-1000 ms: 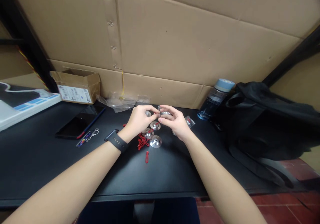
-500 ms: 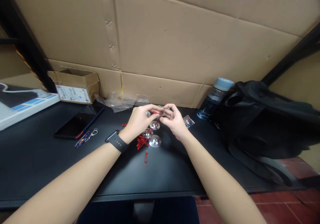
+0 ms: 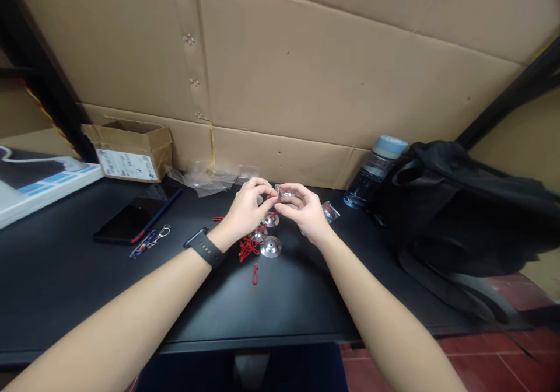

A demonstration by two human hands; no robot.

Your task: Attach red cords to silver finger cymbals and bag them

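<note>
My left hand (image 3: pixel 245 209) and my right hand (image 3: pixel 304 210) meet above the black table (image 3: pixel 65 275), fingers pinched together. Between them they hold a small silver metal disc (image 3: pixel 284 195) with a red cord (image 3: pixel 270 197) at it. My left wrist wears a black watch (image 3: pixel 203 246). Below the hands lie more silver discs (image 3: pixel 270 246) and a heap of red cord loops (image 3: pixel 248 247). One red loop (image 3: pixel 254 273) lies alone nearer to me.
A blue-capped water bottle (image 3: pixel 371 173) and a black bag (image 3: pixel 464 205) stand at the right. At the left are a phone (image 3: pixel 125 221), a pen (image 3: pixel 158 211), a keyring (image 3: pixel 151 240) and a cardboard box (image 3: pixel 131 150). Clear plastic bags (image 3: pixel 205 177) lie against the cardboard wall. A small packet (image 3: pixel 329 211) lies beside my right hand.
Both hands stay together over the discs. Their fingers have shifted slightly around the small disc and red cord; the view has drifted a little.
</note>
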